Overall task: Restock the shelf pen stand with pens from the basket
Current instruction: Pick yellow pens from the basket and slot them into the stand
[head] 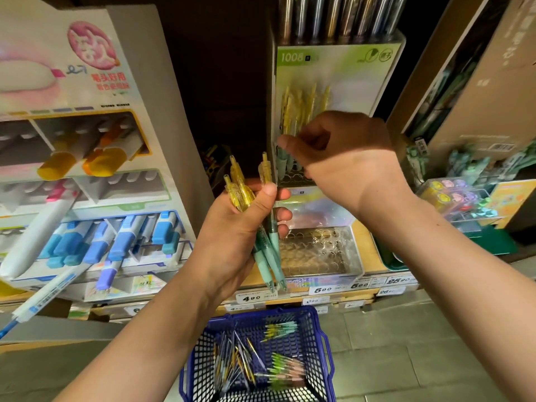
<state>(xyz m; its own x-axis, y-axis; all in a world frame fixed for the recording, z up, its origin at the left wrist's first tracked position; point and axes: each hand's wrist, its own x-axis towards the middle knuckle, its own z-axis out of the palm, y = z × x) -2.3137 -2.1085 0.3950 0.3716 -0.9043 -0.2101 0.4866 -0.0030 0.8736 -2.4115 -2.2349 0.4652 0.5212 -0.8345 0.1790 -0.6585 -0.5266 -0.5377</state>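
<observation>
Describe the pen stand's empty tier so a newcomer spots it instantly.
Find the clear pen stand on the shelf behind the blue basket. Its lowest tier, just right of the pens in the left hand, is a see-through box of round holes. Unlike the tier above, it holds no pens.

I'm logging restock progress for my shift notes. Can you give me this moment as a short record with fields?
left hand: grips a bundle of yellow-and-green pens, tips down
right hand: at the upper tier of the pen stand, fingers curled; whether it holds a pen is unclear
upper tier: several yellow-topped pens standing
lower tier: holes show no pens
basket: blue, below the hands, loose pens inside
</observation>
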